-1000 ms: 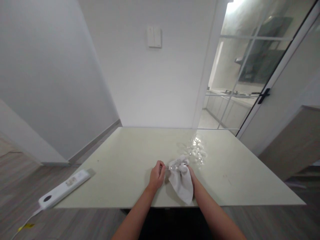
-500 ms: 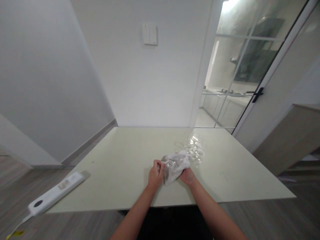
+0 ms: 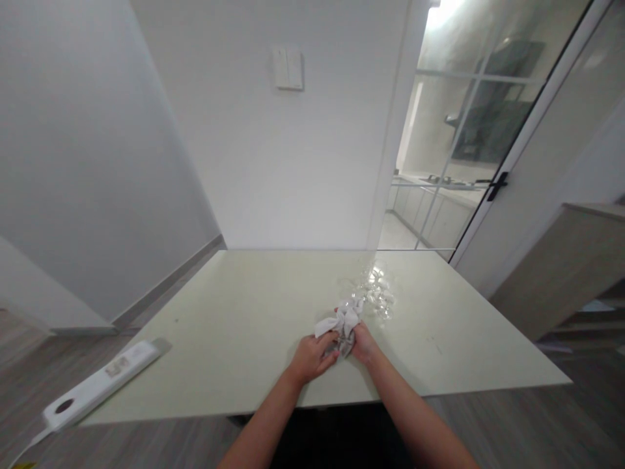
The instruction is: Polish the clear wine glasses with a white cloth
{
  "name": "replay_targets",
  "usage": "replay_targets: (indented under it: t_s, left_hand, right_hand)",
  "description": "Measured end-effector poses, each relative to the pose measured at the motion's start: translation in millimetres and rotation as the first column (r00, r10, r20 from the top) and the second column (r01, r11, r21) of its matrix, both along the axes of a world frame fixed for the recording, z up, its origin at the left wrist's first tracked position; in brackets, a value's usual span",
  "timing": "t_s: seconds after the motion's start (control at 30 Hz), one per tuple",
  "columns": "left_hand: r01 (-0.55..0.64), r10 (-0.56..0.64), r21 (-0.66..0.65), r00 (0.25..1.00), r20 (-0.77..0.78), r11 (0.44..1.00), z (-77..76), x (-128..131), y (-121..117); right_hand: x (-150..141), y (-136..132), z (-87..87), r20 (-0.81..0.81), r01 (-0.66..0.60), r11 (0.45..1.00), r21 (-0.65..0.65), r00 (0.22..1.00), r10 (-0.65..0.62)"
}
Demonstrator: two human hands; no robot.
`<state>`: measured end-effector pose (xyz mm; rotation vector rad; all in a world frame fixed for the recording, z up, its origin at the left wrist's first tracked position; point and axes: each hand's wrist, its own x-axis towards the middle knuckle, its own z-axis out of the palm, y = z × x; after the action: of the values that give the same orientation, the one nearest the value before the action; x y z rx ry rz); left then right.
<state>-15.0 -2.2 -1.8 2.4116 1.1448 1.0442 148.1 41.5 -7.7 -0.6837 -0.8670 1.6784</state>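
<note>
Both of my hands meet over the middle of a pale cream table (image 3: 234, 339). A small white cloth (image 3: 342, 322) is bunched between them. My left hand (image 3: 312, 355) has its fingers curled against the cloth's near side. My right hand (image 3: 362, 342) grips the cloth from the right, fingers closed round it. Something shiny and clear seems wrapped inside the cloth, but I cannot make it out. The cloth sits just above the tabletop.
A patch of bright reflections (image 3: 378, 293) lies on the table behind the cloth. A white power strip (image 3: 97, 384) rests at the table's near left corner. A white wall with a light switch (image 3: 288, 68) stands behind; a glass door (image 3: 469, 150) is to the right.
The cloth hung loose from my right hand a second ago; now it is gathered into a tight bunch between both hands. My left hand has closed in on it. The view shifted slightly.
</note>
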Motion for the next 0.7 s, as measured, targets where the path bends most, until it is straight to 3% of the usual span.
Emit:
replay_targets:
  t_s: [0.13, 0.27, 0.43, 0.57, 0.7]
  left_hand:
    - [-0.144, 0.15, -0.043, 0.957, 0.248, 0.989, -8.8, -8, 2]
    - [-0.235, 0.304, -0.197, 0.811, 0.5, 0.952, -8.7, -12, 10]
    - [-0.113, 0.235, -0.242, 0.792, 0.564, 0.964, -1.7, -8, 15]
    - [-0.033, 0.195, -0.278, 0.791, 0.58, 0.96, -1.6, -6, 15]
    - [-0.027, 0.237, -0.342, 0.771, 0.591, 0.939, -1.3, -6, 15]
  right_hand:
    - [1, 1, -1.4, 0.003, 0.035, 0.998, -0.052, 0.999, -0.034]
    - [0, 0, -3.5, 0.115, 0.069, 0.997, 0.032, 0.991, -0.072]
    - [-7, -8, -3.8, 0.432, -0.127, 0.951, 0.283, 0.902, -0.008]
    - [-9, -13, 0.7, 0.494, -0.199, 0.93, 0.309, 0.869, 0.021]
    - [-9, -12, 0.8, 0.513, -0.246, 0.913, 0.325, 0.857, 0.048]
